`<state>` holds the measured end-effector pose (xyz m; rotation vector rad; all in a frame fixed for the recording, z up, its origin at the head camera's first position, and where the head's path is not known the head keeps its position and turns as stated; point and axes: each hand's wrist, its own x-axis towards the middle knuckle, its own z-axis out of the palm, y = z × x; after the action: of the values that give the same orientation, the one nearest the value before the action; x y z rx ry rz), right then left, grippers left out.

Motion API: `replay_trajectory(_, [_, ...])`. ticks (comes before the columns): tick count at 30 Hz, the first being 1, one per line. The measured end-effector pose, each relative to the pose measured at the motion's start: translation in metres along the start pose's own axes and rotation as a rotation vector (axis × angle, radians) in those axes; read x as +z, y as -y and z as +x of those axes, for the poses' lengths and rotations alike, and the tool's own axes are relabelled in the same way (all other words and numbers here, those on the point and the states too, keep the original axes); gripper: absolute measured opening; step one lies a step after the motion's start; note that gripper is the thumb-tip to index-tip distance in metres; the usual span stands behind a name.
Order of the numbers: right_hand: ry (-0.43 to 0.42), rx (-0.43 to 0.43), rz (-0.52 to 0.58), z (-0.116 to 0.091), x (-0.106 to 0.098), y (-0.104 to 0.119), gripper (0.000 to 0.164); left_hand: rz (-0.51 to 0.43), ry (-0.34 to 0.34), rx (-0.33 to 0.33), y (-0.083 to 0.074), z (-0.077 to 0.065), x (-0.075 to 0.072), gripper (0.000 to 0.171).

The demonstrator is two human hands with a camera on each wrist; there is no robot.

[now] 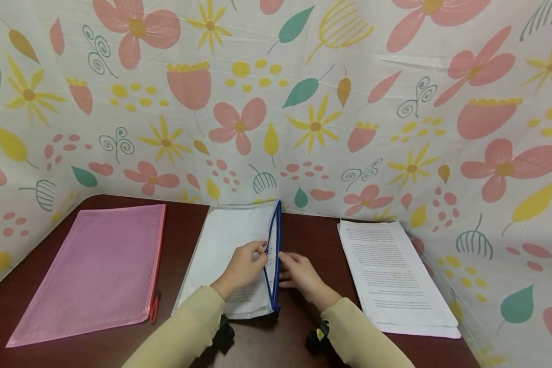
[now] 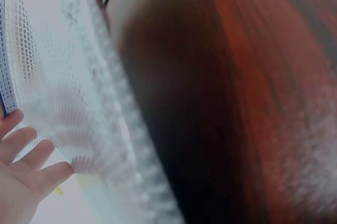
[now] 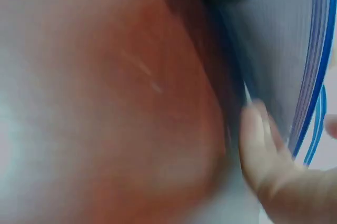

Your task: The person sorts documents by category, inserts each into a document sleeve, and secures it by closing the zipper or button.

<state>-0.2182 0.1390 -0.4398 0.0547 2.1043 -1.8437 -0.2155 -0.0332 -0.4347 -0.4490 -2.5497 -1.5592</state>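
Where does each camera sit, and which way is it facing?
Head: on the head, facing forward and down at the blue-zippered pouch and printed sheets; left hand, right hand and sleeves show.
Left wrist: on the left wrist, facing the pouch's mesh and tabletop; four fingers show.
Right wrist: on the right wrist, facing the pouch's blue edge and tabletop; blurred fingers show.
Both wrist views share pouch and tabletop.

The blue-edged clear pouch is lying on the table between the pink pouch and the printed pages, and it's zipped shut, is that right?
Not quite: it isn't zipped shut. The head view shows the blue-edged clear pouch gaping open along its blue zipper. It does lie on the table between the pink pouch and the printed pages.
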Motion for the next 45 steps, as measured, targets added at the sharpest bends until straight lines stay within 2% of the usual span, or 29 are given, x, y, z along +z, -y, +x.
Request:
replay_trajectory(2, [0.160, 0.045, 0.044, -0.011, -0.002, -0.002, 0.061, -0.005, 0.007, -0.006, 0.001, 0.002, 0.000, 0.012])
replay_trajectory(6, [0.462, 0.108, 0.103, -0.028, -0.005, -0.006, 0.057, -0.013, 0.025, -0.022, 0.000, 0.004, -0.001, 0.013])
replay_trajectory(8, [0.561, 0.113, 0.082, -0.033, -0.008, -0.006, 0.052, -0.012, 0.031, -0.028, 0.000, 0.005, -0.001, 0.013])
replay_trajectory(11, [0.635, 0.103, 0.008, -0.037, -0.010, -0.005, 0.047, -0.005, 0.035, -0.024, 0.002, 0.006, -0.002, 0.014])
replay_trajectory(15, [0.642, 0.067, -0.145, -0.038, -0.015, -0.005, 0.042, 0.056, 0.079, -0.012, 0.008, 0.005, -0.001, 0.016])
replay_trajectory(19, [0.644, 0.031, -0.340, -0.039, -0.018, -0.005, 0.043, 0.180, 0.217, -0.011, 0.014, 0.002, 0.003, 0.015])
replay_trajectory(24, [0.630, 0.013, -0.485, -0.041, -0.020, -0.002, 0.030, 0.319, 0.408, -0.019, 0.015, -0.002, 0.005, 0.061])
replay_trajectory(28, [0.604, -0.048, -0.589, -0.045, -0.021, 0.000, 0.016, 0.408, 0.495, -0.036, 0.011, -0.006, 0.003, 0.092])
replay_trajectory(30, [0.587, -0.059, -0.594, -0.048, -0.021, 0.000, 0.014, 0.453, 0.520, -0.041, 0.009, -0.008, 0.003, 0.103])
replay_trajectory(33, [0.553, -0.035, -0.527, -0.051, -0.020, -0.002, 0.013, 0.511, 0.536, -0.027, 0.006, -0.011, 0.003, 0.111])
replay_trajectory(39, [0.448, 0.028, -0.351, -0.054, -0.015, -0.009, 0.010, 0.604, 0.544, 0.013, 0.004, -0.011, 0.004, 0.116])
replay_trajectory(45, [0.368, 0.022, -0.284, -0.057, -0.011, -0.013, 0.009, 0.678, 0.552, 0.055, 0.005, -0.009, 0.006, 0.119])
